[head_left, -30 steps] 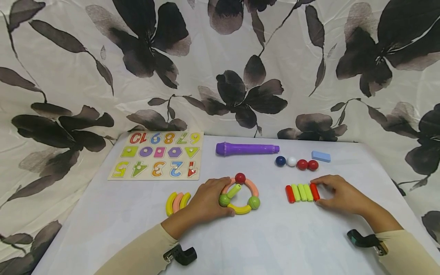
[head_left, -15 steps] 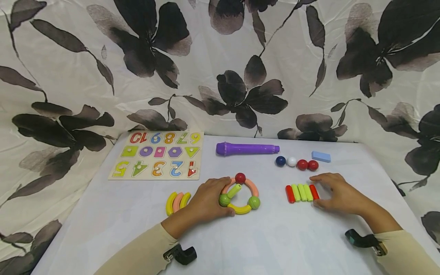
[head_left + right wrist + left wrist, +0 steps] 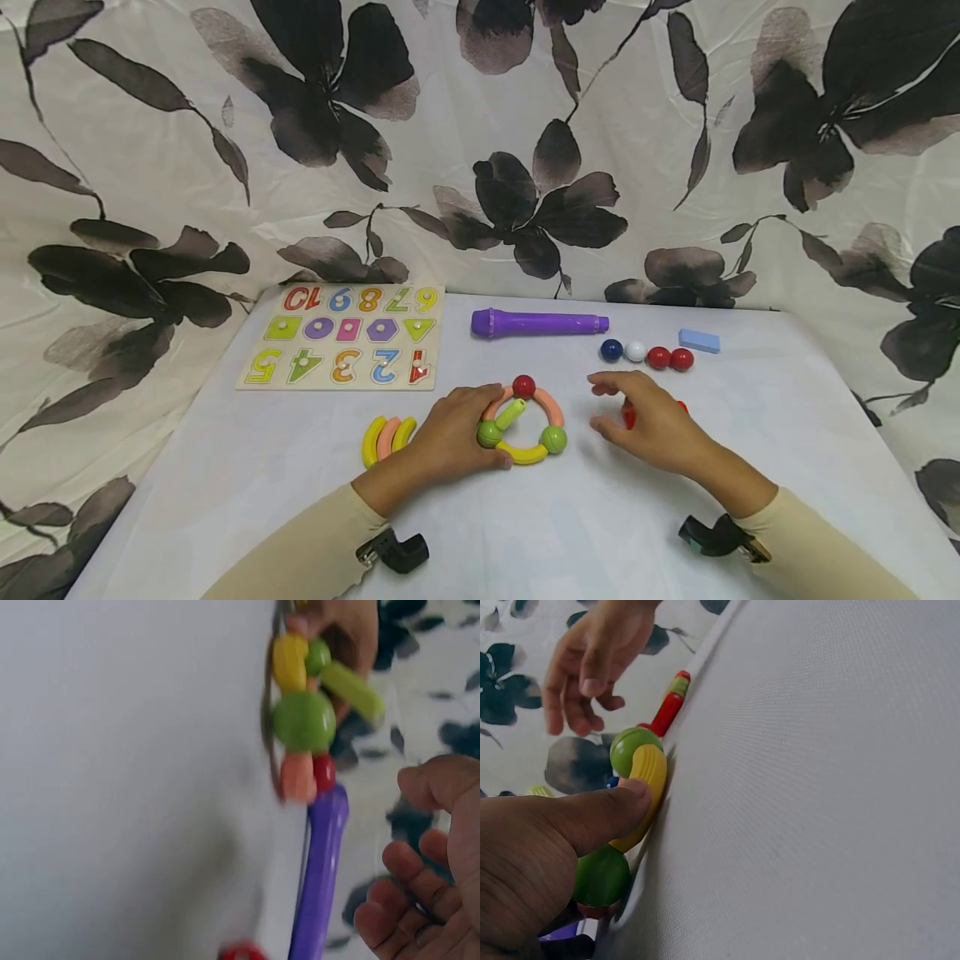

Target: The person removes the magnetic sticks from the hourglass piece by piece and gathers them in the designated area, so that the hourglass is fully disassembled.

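The ring [image 3: 527,456] is laid flat on the tabletop [image 3: 570,525], its left side gripped by the left hand [image 3: 457,429]. The green stick [image 3: 512,415] is tilted upward, its long axis directed away and rightward. The right hand's [image 3: 654,421] fingers are parted, nothing grasped.

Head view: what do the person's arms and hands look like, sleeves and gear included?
The left hand and right hand are bare, without gloves. The left sleeve and right sleeve are plain beige and long. Near each cuff sits a curved black device, left and right, with a small metallic-looking part. I see no cables.
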### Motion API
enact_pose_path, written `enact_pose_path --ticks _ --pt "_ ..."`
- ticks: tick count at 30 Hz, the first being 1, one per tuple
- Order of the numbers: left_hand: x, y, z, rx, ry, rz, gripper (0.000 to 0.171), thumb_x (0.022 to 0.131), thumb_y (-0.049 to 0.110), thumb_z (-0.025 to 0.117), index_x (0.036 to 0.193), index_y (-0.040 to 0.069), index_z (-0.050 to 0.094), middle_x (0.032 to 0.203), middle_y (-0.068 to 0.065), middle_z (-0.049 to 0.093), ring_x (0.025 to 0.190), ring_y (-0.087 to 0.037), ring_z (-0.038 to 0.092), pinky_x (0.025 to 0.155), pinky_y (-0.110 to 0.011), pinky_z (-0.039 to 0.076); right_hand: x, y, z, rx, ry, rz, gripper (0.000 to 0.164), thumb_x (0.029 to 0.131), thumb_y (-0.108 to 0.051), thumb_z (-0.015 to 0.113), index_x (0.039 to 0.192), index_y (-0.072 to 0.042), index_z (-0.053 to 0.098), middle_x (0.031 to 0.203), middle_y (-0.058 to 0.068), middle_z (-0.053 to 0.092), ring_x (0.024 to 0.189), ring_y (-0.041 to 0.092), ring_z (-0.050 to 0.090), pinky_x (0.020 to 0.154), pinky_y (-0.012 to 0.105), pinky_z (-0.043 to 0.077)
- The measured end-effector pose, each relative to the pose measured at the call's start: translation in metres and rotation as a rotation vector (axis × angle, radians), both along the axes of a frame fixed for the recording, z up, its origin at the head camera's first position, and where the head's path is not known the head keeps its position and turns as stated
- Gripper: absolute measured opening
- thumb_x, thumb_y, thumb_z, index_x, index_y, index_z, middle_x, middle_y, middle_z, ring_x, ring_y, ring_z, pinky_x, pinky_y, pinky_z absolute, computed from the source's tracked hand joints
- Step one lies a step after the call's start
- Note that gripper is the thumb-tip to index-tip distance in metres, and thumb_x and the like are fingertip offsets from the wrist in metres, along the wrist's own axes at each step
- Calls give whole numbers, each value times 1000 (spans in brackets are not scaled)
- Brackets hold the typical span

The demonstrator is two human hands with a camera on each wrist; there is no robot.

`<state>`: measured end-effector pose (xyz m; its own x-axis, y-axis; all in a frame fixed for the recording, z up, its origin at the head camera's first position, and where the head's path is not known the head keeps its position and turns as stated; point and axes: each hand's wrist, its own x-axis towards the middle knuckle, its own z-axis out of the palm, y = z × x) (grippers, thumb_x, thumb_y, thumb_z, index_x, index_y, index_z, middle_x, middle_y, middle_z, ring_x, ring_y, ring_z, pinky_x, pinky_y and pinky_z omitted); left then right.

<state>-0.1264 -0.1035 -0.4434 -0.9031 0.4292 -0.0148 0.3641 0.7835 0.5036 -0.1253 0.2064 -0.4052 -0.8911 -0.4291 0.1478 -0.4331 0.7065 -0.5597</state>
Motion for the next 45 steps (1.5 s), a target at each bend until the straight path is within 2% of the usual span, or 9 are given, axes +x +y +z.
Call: enact_pose_path --ticks 4,10,18,26,33,45 --pt "-1 0 -1 -4 1 1 99 72 51 91 153 16 47 152 1 51 139 -26 44 114 -50 34 4 -29 -1 -40 -20 54 62 87 -17 83 142 -11 55 120 1 67 100 25 61 81 40 56" --pt "-1 -1 -1 0 8 -4 99 72 52 91 153 16 48 152 1 51 139 -26 44 115 -50 34 2 -60 -6 -83 -21 141 61 89 -20 82 143 -10 54 121 1 68 106 25 62 87 43 56" --pt "-1 -2 0 19 22 -28 99 72 51 90 153 14 47 150 -1 53 137 -26 46 113 -49 35 -4 -87 -13 -58 -22 205 56 90 -20 81 139 -10 58 119 3 64 107 25 62 90 40 54" --pt "-1 -4 0 55 19 -25 96 72 49 91 152 19 48 147 0 55 135 -25 47 113 -48 35 -9 -104 -14 -21 -7 195 50 86 -16 84 131 -13 64 115 -1 67 104 22 62 89 42 54" --pt "0 -3 0 51 3 -21 98 73 49 90 152 11 47 149 -3 54 137 -25 45 115 -50 33 -14 -111 -17 -17 -40 233 30 86 -10 82 113 -15 69 109 -5 69 100 17 62 88 39 53" --pt "-1 -2 -2 52 9 -17 98 72 48 91 153 13 47 148 -1 55 136 -25 46 114 -50 33 -20 -113 -20 -47 -101 239 27 85 -9 82 106 -18 69 103 -9 68 94 13 60 84 34 52"
